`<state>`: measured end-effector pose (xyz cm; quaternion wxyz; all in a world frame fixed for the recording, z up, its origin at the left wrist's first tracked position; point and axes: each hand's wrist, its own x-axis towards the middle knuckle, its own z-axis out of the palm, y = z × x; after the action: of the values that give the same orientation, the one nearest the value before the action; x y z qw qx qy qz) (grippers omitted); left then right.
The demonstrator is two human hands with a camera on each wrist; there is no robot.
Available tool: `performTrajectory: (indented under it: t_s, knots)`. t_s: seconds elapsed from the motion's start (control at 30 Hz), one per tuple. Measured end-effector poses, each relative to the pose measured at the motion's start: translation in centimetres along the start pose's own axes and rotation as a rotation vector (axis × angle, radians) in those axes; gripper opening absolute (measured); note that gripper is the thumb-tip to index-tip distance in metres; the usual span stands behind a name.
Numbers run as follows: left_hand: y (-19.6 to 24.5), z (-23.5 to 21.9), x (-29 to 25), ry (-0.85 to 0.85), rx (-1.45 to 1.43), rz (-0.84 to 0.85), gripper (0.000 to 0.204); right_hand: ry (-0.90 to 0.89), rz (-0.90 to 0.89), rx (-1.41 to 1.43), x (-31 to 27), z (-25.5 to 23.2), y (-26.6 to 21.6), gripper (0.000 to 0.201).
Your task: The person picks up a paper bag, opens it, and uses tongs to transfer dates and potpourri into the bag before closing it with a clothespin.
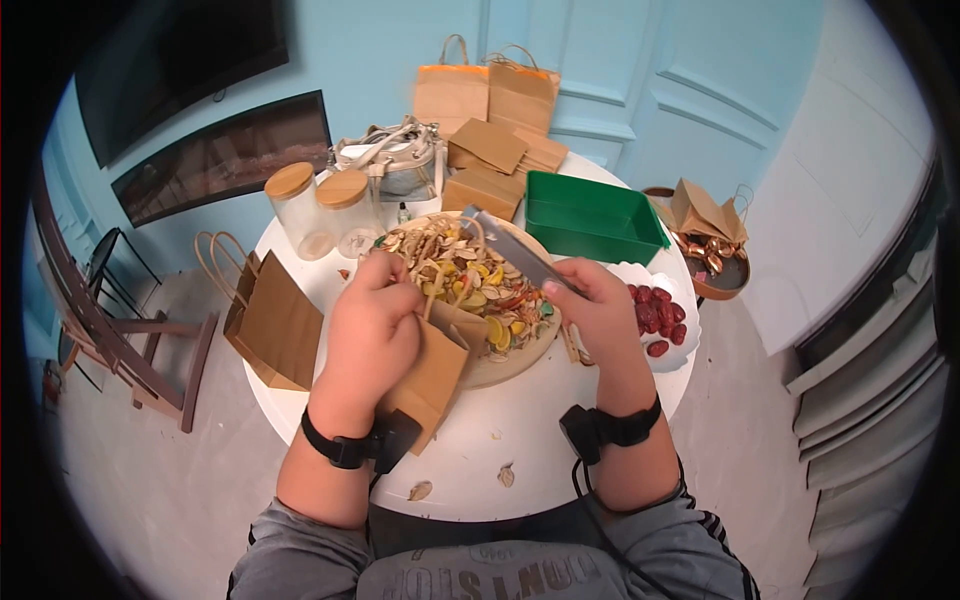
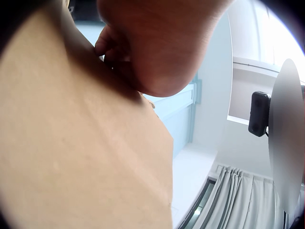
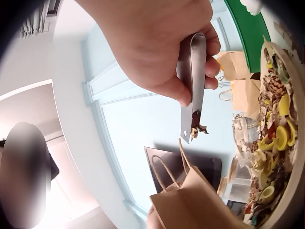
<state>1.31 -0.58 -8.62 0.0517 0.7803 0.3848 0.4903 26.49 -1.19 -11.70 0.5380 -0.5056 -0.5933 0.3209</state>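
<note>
My left hand (image 1: 372, 325) grips a small brown paper bag (image 1: 432, 378) near its top, the bag tilted over the near left edge of a round wooden tray (image 1: 505, 372). In the left wrist view the bag's side fills much of the picture beside the hand (image 2: 162, 57). My right hand (image 1: 603, 308) holds metal tongs (image 1: 525, 255) above the tray. A small dark dried piece (image 3: 197, 126) sits at the tong tips, close above the bag's twisted handles (image 3: 164, 171) in the right wrist view. Mixed dried petals, slices and cones (image 1: 440, 250) heap the tray.
A white plate (image 1: 690, 350) of red dates (image 1: 655, 312) lies to the right, with a green bin (image 1: 590, 215) behind. Two lidded glass jars (image 1: 345, 215), a handbag (image 1: 405, 165) and several paper bags (image 1: 455, 95) stand at the back. Another paper bag (image 1: 280, 320) stands at left.
</note>
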Motion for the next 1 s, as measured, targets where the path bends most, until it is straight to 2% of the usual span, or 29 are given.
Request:
performTrajectory:
  t_s: [0.1, 0.23, 0.4, 0.53, 0.6, 0.73, 0.83, 0.9, 0.93, 1.0]
  knots:
    - [0.1, 0.0, -0.1, -0.040, 0.024, 0.024, 0.013, 0.071, -0.026, 0.278, -0.7, -0.3, -1.4, 0.023]
    - [0.3, -0.1, -0.2, -0.012, 0.001, 0.006, 0.013, 0.099, -0.044, 0.311, -1.2, -0.8, -2.4, 0.025]
    - [0.6, 0.0, -0.4, 0.005, -0.032, 0.058, 0.011, -0.009, -0.006, 0.315, -2.7, 0.1, -3.3, 0.026]
    - [0.6, 0.2, -0.5, 0.043, -0.043, 0.094, 0.010, -0.143, 0.078, 0.189, -2.9, 0.8, -3.7, 0.022]
    - [0.7, 0.2, -0.5, 0.059, -0.037, 0.094, 0.010, -0.254, 0.086, -0.007, -3.0, 0.8, -4.1, 0.023]
    - [0.9, 0.1, -0.5, 0.078, -0.038, 0.106, 0.010, -0.291, 0.132, -0.085, -2.8, 0.1, -4.2, 0.023]
    - [0.8, 0.0, -0.4, 0.079, -0.012, 0.091, 0.011, -0.192, 0.066, 0.035, -2.4, -0.2, -3.5, 0.028]
    - [0.6, 0.0, -0.3, 0.077, -0.022, 0.074, 0.012, -0.039, -0.044, 0.330, -2.2, -0.7, -3.2, 0.034]
    - [0.4, -0.1, -0.2, 0.083, -0.028, 0.054, 0.013, 0.028, -0.088, 0.348, -1.9, -1.0, -2.8, 0.037]
    - [0.1, -0.3, -0.2, 0.084, -0.028, 0.052, 0.013, 0.126, 0.018, 0.194, -1.2, -2.1, -2.5, 0.033]
